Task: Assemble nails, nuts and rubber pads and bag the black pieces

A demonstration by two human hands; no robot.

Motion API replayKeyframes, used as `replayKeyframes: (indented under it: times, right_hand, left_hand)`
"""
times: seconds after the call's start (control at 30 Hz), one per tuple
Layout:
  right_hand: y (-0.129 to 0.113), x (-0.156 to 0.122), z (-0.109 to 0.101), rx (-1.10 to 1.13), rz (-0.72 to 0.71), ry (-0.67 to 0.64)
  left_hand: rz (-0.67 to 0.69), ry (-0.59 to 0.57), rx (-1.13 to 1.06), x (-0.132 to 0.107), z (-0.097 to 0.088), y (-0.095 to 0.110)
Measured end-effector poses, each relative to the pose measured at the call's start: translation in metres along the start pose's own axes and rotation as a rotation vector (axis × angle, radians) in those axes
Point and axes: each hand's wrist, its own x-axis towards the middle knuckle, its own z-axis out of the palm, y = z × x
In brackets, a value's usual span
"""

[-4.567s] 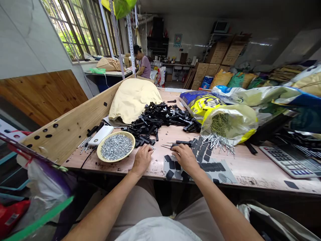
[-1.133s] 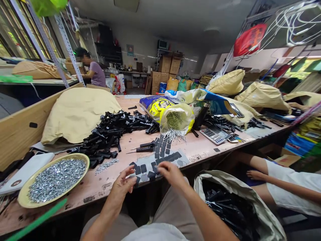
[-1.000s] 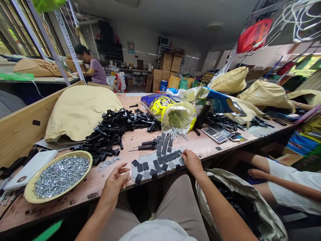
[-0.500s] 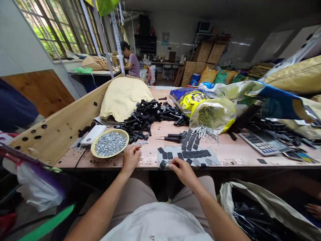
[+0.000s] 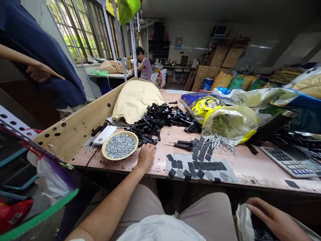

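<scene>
My left hand [image 5: 146, 156] rests on the tabletop with its fingers bent together over a few loose small metal pieces [image 5: 155, 148]. Whether a piece sits in its fingertips is hidden. Just left of it is a cream bowl [image 5: 103, 152] full of small shiny metal nuts. My right hand [image 5: 268, 214] is below the table edge at the lower right, over the rim of a pale sack [image 5: 243, 222], fingers stretched and apart. In front of me, dark rounded pads [image 5: 209, 166] lie in rows on a grey sheet [image 5: 232, 177]. Two black-handled pointed tools [image 5: 183, 144] lie behind them.
Black plastic parts [image 5: 160, 118] are heaped mid-table beside a cream cloth bundle [image 5: 137, 100]. Metal rods [image 5: 222, 142] spill near a yellow bag [image 5: 200, 107]. A calculator [image 5: 288, 160] lies right. Another person's hand [image 5: 41, 73] shows at left; someone sits farther back [image 5: 145, 68].
My right hand has left the pads and moved right and down to the sack. My left hand has reached farther onto the loose metal pieces. A person has appeared at the left.
</scene>
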Motion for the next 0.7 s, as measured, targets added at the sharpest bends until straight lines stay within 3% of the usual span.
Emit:
replayKeyframes:
  times: [0.07, 0.2, 0.33, 0.43, 0.53, 0.7]
  right_hand:
    - [-0.049, 0.022, 0.020, -0.012, -0.007, -0.093]
    - [-0.160, 0.076, 0.081, -0.004, -0.268, -0.154]
    - [-0.236, 0.125, 0.141, -0.291, -0.538, -0.142]
    - [-0.260, 0.152, 0.174, -0.397, -0.583, -0.106]
    - [-0.262, 0.165, 0.194, -0.406, -0.595, -0.080]
    - [-0.249, 0.158, 0.196, -0.306, -0.639, -0.012]
  left_hand:
    - [0.013, -0.015, 0.022, 0.005, 0.002, 0.004]
    - [0.011, -0.023, 0.031, 0.013, 0.005, 0.008]
    - [-0.018, -0.027, -0.020, 0.016, 0.004, 0.007]
    - [-0.058, -0.021, -0.100, 0.015, 0.000, 0.008]
    - [-0.117, 0.003, -0.232, 0.012, -0.006, 0.013]
    - [-0.243, -0.020, -0.592, 0.007, -0.008, 0.030]
